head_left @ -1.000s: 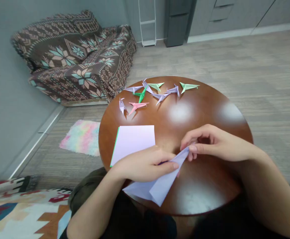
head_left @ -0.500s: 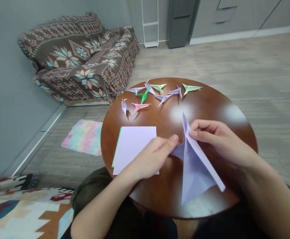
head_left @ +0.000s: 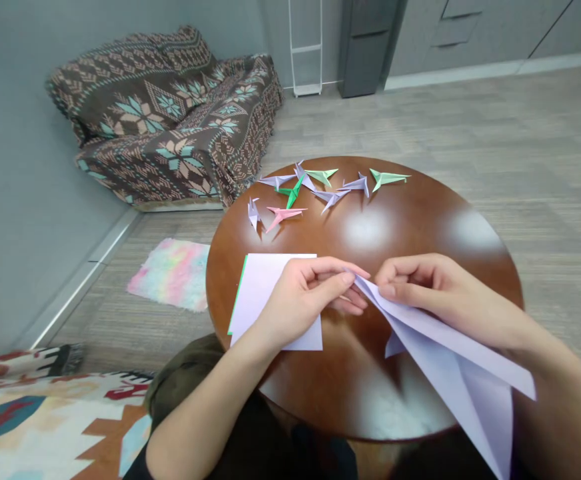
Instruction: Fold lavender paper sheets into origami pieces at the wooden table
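Observation:
Between my hands, above the round wooden table (head_left: 350, 380), is a partly folded sheet of lilac origami paper (head_left: 450, 360). My left hand (head_left: 315, 293) pinches its narrow tip between thumb and index finger, the other fingers curled beneath. Farther along the upper edge, my right hand (head_left: 430, 287) grips the paper between thumb and bent fingers. The wide end of the paper slants down to the right, over the near edge of the table. Partly behind my left hand and forearm lies a stack of lilac sheets (head_left: 265, 287) with a green edge showing on its left.
Several folded paper figures stand at the far side of the table, among them a pink figure (head_left: 284, 215), a dark green figure (head_left: 293, 192) and a pale green figure (head_left: 388, 179). Beyond are a covered sofa (head_left: 180, 127) and a fluffy rug (head_left: 173, 273).
The paper has turned from nearly upright to slanting down rightward. My left hand has shifted its hold to the narrow tip; my right hand still grips the edge.

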A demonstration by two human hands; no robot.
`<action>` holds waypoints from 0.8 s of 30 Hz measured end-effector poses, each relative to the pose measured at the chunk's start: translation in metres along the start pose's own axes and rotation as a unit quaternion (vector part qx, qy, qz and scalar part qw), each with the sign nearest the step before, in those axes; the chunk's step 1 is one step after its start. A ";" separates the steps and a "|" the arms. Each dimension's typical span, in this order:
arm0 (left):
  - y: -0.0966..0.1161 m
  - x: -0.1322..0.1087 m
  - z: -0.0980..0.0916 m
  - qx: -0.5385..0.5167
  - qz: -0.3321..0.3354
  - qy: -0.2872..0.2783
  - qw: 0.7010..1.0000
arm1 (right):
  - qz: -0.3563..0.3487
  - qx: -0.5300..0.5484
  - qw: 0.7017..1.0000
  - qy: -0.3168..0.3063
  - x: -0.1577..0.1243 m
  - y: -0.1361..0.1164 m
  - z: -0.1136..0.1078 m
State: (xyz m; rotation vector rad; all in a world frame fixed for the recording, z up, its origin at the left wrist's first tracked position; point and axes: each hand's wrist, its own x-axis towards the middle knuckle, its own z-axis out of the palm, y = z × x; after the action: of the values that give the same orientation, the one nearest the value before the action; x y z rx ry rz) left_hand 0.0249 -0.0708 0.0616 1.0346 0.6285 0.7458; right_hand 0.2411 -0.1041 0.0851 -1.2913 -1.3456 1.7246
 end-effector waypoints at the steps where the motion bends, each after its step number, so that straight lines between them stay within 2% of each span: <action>1: 0.000 0.000 0.000 -0.001 -0.001 -0.004 1.000 | 0.003 -0.003 1.000 -0.002 0.000 0.000 -0.001; 10: 0.003 0.000 0.003 0.034 0.005 0.034 0.999 | 0.000 -0.017 1.000 -0.019 0.001 0.002 -0.001; 17: 0.004 -0.001 0.007 0.046 0.037 0.069 0.996 | -0.026 -0.080 0.996 -0.010 0.000 0.002 0.002; 24: 0.002 -0.002 0.002 0.011 0.015 0.026 0.999 | -0.034 -0.097 0.994 -0.025 0.000 0.002 -0.001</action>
State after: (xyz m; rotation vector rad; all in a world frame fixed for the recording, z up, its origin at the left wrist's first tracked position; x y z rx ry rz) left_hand 0.0253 -0.0725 0.0650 1.0504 0.6676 0.7960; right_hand 0.2421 -0.1046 0.0828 -1.2966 -1.6010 1.6226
